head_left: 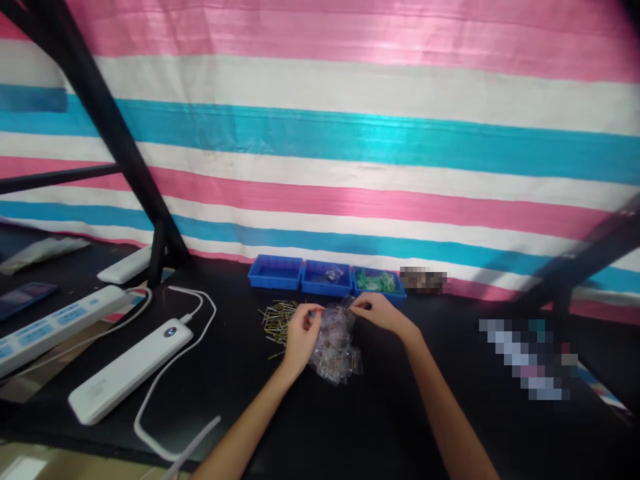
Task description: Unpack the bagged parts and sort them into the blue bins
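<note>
A pile of small clear plastic bags (334,340) lies on the black table between my hands; some bags have screw-like pieces inside. My left hand (303,337) is closed in a pinch at the pile's left edge, and whatever its fingertips hold is too small to make out. At the pile's far right, my right hand (384,315) pinches a clear plastic bag (346,303). Just left of my left hand are many loose screws (278,321), brass and silver in colour, in a heap.
Blue trays stand behind: a left tray (275,284), a middle tray (326,288) holding a clear bag, and a right tray (395,296) with green pieces. A white power bank (131,370) with a cable and a power strip (63,320) lie left. Black frame bars (117,150) flank the table.
</note>
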The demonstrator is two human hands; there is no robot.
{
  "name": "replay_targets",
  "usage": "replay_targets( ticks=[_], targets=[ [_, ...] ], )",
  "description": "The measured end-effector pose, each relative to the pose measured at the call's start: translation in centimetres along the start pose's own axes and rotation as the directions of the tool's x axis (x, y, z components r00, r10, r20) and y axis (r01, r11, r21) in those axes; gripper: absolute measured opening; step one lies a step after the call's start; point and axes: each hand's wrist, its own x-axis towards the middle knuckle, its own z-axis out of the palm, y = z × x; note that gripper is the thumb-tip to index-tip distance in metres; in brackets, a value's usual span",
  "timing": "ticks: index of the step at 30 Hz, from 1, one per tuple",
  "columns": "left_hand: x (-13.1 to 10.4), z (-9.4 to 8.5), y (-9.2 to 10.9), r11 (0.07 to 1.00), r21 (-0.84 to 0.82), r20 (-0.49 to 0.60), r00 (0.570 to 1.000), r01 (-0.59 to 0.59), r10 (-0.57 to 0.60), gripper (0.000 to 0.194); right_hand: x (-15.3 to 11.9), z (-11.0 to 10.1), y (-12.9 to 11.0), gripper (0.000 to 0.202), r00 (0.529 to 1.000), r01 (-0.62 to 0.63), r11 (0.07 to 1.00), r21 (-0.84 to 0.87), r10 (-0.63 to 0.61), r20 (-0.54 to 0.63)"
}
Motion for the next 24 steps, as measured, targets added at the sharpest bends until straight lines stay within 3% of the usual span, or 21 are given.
replay_targets(
  ticks=[4, 6, 10, 14, 19, 24],
  targets=[
    [-0.3, 0.1, 0.4, 0.999, 0.029, -0.012, 0.999, -0.045, 0.045, 0.015, 1.4, 0.7, -1.8, 0.028, 0.955, 0.079, 0.994, 0.079, -0.053, -0.290],
    [-0.4, 0.2, 0.5, 0.996, 0.044, -0.016, 0.997, -0.077, 0.078, 0.014, 3.1, 1.3, -2.2, 0.031, 0.934, 0.079, 0.994, 0.077, -0.047, -0.353],
    [-0.5, 0.0, 0.4, 0.992, 0.051, -0.025, 0.993, -0.113, 0.114, 0.015, 7.8, 1.9, -1.9, 0.034, 0.965, -0.072, 0.985, -0.156, 0.029, -0.260],
    [-0.1, -0.6, 0.4, 0.990, 0.050, -0.070, 0.988, -0.134, 0.138, 0.015, 11.2, 1.9, -1.2, 0.031, 0.975, -0.139, 0.956, -0.258, 0.087, -0.203],
    [0.2, -1.2, 0.5, 0.991, 0.013, -0.109, 0.985, -0.133, 0.133, 0.015, 11.8, 2.4, -0.8, 0.031, 0.983, -0.168, 0.924, -0.343, 0.130, -0.131],
    [-0.1, -1.0, 0.7, 0.991, 0.010, -0.072, 0.988, -0.135, 0.135, 0.014, 11.9, 3.0, -1.1, 0.028, 0.985, -0.172, 0.913, -0.370, 0.162, -0.057]
  ],
)
